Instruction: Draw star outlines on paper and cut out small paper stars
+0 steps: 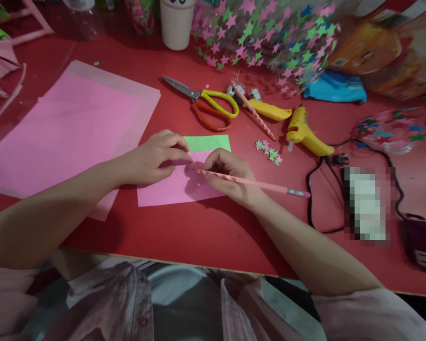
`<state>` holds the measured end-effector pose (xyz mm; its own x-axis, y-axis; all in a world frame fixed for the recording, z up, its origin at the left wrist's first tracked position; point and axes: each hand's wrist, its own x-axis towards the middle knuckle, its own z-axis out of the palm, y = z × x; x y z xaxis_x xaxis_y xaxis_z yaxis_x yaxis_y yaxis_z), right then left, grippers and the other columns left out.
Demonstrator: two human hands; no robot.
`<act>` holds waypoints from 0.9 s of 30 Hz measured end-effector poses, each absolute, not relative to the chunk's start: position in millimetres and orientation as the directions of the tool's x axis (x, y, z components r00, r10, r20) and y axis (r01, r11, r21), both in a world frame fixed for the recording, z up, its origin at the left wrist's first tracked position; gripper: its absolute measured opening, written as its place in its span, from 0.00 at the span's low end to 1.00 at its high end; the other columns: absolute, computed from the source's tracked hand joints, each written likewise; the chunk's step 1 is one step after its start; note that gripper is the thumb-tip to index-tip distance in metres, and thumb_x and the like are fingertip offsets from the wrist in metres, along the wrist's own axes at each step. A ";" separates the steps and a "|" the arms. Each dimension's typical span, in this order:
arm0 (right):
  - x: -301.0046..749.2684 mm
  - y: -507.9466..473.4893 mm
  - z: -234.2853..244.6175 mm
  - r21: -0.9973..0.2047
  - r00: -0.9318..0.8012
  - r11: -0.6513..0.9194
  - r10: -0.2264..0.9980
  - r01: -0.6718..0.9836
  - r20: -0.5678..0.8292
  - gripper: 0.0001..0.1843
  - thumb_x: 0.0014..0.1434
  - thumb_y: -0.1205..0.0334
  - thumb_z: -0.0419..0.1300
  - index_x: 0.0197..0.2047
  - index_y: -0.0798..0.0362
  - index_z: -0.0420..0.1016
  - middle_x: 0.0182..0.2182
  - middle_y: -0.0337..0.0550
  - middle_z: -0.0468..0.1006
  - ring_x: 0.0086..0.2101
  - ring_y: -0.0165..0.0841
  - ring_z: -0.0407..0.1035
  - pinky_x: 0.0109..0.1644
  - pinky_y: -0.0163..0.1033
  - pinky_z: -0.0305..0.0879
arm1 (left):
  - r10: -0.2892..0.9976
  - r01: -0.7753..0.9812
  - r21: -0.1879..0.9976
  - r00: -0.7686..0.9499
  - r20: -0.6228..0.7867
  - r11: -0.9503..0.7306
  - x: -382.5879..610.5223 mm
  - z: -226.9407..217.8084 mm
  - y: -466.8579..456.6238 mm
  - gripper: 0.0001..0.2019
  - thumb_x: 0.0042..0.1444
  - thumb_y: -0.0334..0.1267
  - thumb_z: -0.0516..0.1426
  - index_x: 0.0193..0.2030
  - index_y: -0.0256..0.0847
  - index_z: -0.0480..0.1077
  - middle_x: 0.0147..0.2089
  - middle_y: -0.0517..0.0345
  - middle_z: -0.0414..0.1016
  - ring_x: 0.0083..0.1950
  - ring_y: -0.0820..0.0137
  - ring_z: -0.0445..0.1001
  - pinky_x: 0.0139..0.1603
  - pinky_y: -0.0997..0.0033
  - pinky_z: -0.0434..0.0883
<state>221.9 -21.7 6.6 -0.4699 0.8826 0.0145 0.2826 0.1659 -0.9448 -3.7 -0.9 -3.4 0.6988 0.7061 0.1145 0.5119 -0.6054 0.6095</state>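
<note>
My right hand (234, 177) pinches a pink spotted pencil (270, 185), its tip pointing left at a small pink sheet of paper (159, 194). Whether the tip touches the sheet I cannot tell. My left hand (156, 158) rests on the left part of that sheet, fingers bent and slightly apart, holding nothing. From behind the pink sheet's far edge a strip of green paper (209, 142) shows. Just beyond my hands lie scissors (199, 97) with one yellow and one orange handle. Small green and pink stars (269, 152) are scattered right of the sheet.
Large pink sheets (74, 128) cover the table's left side. A second pencil (257, 116), a yellow cutter-like tool (270, 111) and a yellow glue gun (307, 132) with a black cord lie at right. Behind stand a white cup (177, 26) and a clear bag of stars (262, 38).
</note>
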 end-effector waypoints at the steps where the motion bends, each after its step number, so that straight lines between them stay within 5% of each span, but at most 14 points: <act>1: 222.8 -20.9 6.3 -0.934 -0.476 0.197 0.879 0.298 0.033 0.05 0.49 0.71 0.57 0.28 0.53 0.64 0.22 0.33 0.66 0.23 0.24 0.57 0.26 0.32 0.54 | 0.704 0.512 0.606 0.701 0.115 -0.609 -3.8 -3.5 -1.0 0.15 0.56 0.35 0.51 0.48 0.47 0.74 0.51 0.53 0.69 0.55 0.62 0.63 0.59 0.56 0.61; 27: 222.4 -13.8 -5.5 -0.892 -0.453 0.310 0.881 0.330 0.139 0.07 0.51 0.72 0.55 0.25 0.53 0.61 0.20 0.32 0.61 0.22 0.24 0.53 0.25 0.32 0.50 | 0.690 0.498 0.599 0.712 0.130 -0.627 -4.6 -7.0 0.5 0.16 0.57 0.34 0.51 0.48 0.49 0.75 0.48 0.54 0.67 0.53 0.64 0.63 0.58 0.58 0.61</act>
